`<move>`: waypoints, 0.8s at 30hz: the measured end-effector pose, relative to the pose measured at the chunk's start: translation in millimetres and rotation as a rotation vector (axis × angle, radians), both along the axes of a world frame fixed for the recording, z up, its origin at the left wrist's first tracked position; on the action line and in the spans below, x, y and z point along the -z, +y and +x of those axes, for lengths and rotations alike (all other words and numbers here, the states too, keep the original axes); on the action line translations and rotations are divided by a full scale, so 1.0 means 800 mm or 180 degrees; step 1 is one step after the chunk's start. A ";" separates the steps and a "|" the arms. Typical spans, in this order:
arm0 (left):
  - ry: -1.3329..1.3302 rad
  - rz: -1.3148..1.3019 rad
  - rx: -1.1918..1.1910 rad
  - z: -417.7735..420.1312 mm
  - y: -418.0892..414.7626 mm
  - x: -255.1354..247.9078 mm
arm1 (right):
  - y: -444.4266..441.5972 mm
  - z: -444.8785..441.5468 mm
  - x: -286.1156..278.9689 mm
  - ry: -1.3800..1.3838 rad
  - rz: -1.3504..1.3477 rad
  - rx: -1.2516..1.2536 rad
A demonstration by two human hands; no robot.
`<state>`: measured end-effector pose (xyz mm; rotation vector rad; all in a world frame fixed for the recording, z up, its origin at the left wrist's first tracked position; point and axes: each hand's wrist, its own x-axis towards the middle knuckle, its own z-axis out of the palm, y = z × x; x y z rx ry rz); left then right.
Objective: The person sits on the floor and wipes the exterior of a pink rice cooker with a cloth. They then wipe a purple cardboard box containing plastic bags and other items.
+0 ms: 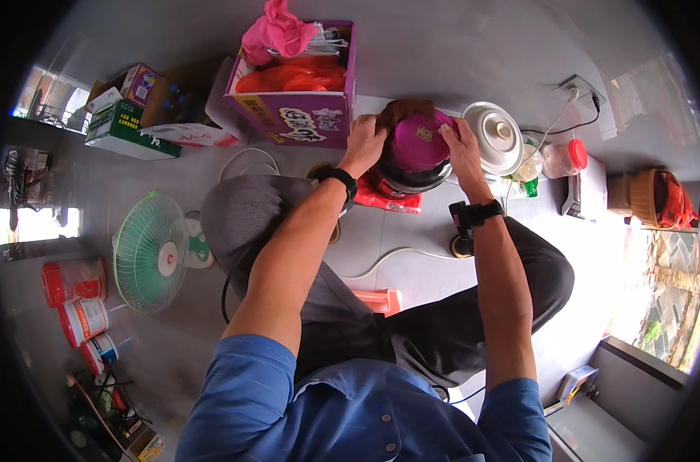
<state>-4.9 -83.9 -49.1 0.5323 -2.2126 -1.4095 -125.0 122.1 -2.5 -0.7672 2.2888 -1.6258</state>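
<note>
A purple plastic bowl (436,144) with a small sticker is tilted over a round black pot (413,183). My right hand (464,147) grips its right rim, thumb on the near face. At the opposite side, my left hand (366,141) has its fingers curled at the edge of a dark brown cloth-like piece (405,111), which runs behind the bowl's top. Whether the left fingers also touch the bowl is hidden. Beneath the pot lies a red plastic packet (405,203) on the floor.
A white lidded pot (492,136) and a red-capped jar (561,159) stand to the right. A purple carton (292,118) sits behind my left hand. A green fan (151,251) is at the left; a pale cable (384,257) crosses the floor between my legs.
</note>
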 end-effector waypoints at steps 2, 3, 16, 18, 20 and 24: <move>0.0319 0.0228 -0.0264 -0.001 0.001 -0.013 | -0.005 0.000 0.000 0.0048 0.0081 -0.0005; 0.0556 0.0437 -0.0437 -0.005 0.011 -0.034 | -0.002 -0.001 -0.001 0.0087 0.0190 0.0048; 0.0179 -0.0281 0.0169 -0.017 0.007 -0.026 | 0.006 0.008 -0.014 -0.0793 -0.0401 0.0076; -0.0216 -0.0323 0.0261 -0.006 0.002 -0.006 | 0.007 0.007 -0.010 -0.0771 -0.0419 0.0079; 0.0318 -0.0851 0.0152 0.007 -0.014 0.016 | -0.005 0.014 -0.013 -0.0807 -0.0379 0.0085; 0.0273 -0.0355 -0.0107 0.009 -0.002 -0.011 | -0.003 0.017 -0.022 -0.0688 -0.0245 0.0118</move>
